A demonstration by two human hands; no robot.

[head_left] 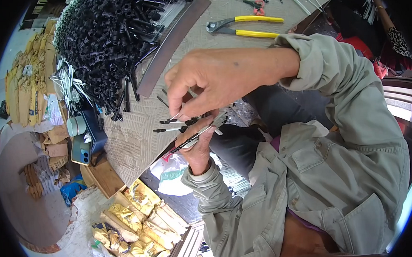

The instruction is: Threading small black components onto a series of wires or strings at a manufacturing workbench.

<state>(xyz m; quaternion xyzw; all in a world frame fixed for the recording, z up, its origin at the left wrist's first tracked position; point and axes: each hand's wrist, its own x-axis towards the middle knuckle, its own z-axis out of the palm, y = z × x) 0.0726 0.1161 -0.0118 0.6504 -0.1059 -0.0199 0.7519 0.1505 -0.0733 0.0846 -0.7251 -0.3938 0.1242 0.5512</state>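
From here I see the left hand (198, 149) closed around thin pale rods with black plastic tips (173, 129), over the grey textured table's (129, 155) edge. 2 tips point left, their long axes nearly level; I cannot count the whole bundle. The right hand (206, 82), fingers curled, pinches 1 slender pale piece (174, 116). Beyond lies 1 pair of yellow-handled metal pincers (258, 18).

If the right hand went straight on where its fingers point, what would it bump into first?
Probably the black-tipped rods at the left hand, just below the right hand in the picture; depth is unclear.
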